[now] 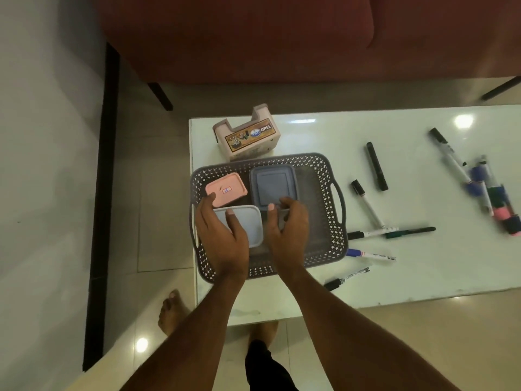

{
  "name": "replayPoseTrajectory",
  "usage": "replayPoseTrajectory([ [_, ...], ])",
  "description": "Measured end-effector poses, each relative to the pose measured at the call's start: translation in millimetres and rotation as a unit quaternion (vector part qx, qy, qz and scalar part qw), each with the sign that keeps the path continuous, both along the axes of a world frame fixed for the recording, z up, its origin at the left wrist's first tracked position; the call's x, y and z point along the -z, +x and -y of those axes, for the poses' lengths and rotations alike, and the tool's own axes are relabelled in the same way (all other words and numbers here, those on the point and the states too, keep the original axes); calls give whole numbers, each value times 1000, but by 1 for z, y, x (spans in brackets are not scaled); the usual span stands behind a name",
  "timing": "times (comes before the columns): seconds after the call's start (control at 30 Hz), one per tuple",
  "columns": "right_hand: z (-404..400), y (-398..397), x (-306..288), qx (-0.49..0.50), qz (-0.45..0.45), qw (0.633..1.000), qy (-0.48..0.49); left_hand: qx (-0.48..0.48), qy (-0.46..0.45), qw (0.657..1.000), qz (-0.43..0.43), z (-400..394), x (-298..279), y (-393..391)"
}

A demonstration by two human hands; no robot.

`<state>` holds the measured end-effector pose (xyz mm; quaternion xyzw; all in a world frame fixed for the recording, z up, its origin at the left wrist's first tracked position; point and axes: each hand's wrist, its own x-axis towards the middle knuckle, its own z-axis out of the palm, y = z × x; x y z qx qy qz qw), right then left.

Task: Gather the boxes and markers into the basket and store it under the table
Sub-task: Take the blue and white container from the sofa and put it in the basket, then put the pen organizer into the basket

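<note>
A grey lattice basket (pixel 335 198) stands at the left end of the white table (pixel 439 272). Inside it lie a pink box (pixel 227 189), a dark grey box (pixel 272 185) and a pale blue box (pixel 249 225). My left hand (pixel 222 238) rests on the pale blue box, fingers fairly straight, one fingertip touching the pink box. My right hand (pixel 287 232) curls its thumb and fingers round the dark grey box's near edge. Several markers lie loose on the table right of the basket, among them a black marker (pixel 377 166) and a green marker (pixel 410 231).
A pinkish holder with an "OPEL" label (pixel 245 136) stands on the table just behind the basket. A pile of markers (pixel 492 193) lies at the far right. A red sofa (pixel 253 38) is beyond the table. My bare feet (pixel 170 311) stand on the tiled floor at the table's near edge.
</note>
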<state>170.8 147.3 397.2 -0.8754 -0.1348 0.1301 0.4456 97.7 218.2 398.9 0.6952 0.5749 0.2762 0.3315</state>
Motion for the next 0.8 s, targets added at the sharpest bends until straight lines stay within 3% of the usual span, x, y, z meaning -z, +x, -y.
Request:
replayPoseTrajectory([
  [0.17,-18,51,-19,-14,11,999,52,-1,7,996,85,-26,-20,38],
  [0.37,-65,117,-29,-16,-5,998,56,-37,-63,988,136,-81,-23,94],
  [0.47,-90,139,-27,-38,-61,996,50,-80,-130,976,153,-106,-23,116],
  [0.67,-139,169,-18,-45,-229,972,39,-174,-288,938,87,-155,-11,145],
  [0.8,-158,177,-8,-54,-287,956,29,-185,-362,906,117,-172,-4,150],
])
